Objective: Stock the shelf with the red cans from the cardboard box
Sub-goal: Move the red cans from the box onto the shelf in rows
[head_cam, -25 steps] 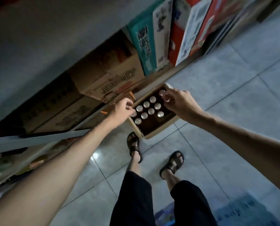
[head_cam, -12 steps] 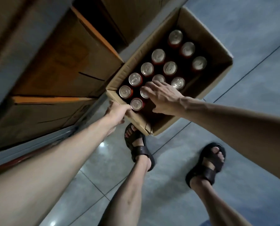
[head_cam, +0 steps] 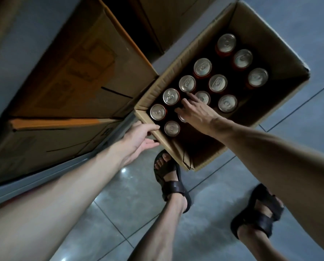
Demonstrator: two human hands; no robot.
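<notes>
Barely begun, judging by the box [head_cam: 238, 19]: open on the floor [head_cam: 204, 223] beside the shelf's lowest tier, with eleven silver can tops countable and a twelfth mostly hidden under the right hand [head_cam: 195, 112]. Red sides only just visible on the far cans [head_cam: 226, 43]. Near end of the box bare, so possibly some cans already out, though no red can visible on the shelf [head_cam: 104, 144] itself, only brown cartons [head_cam: 78, 76].

Right hand down among the middle cans, fingers [head_cam: 185, 101] spread and curled over tops, not yet closed round any single can as far as can be told; grasp on the hidden can beneath the palm impossible to confirm. Left hand [head_cam: 138, 140] at the box's near corner, thumb on the rim, fingers loosely curved against the outside wall, steadying rather than gripping tightly.

Left to do, by this reckoning: nearly everything, lifting each can out and setting it on the shelf.
</notes>
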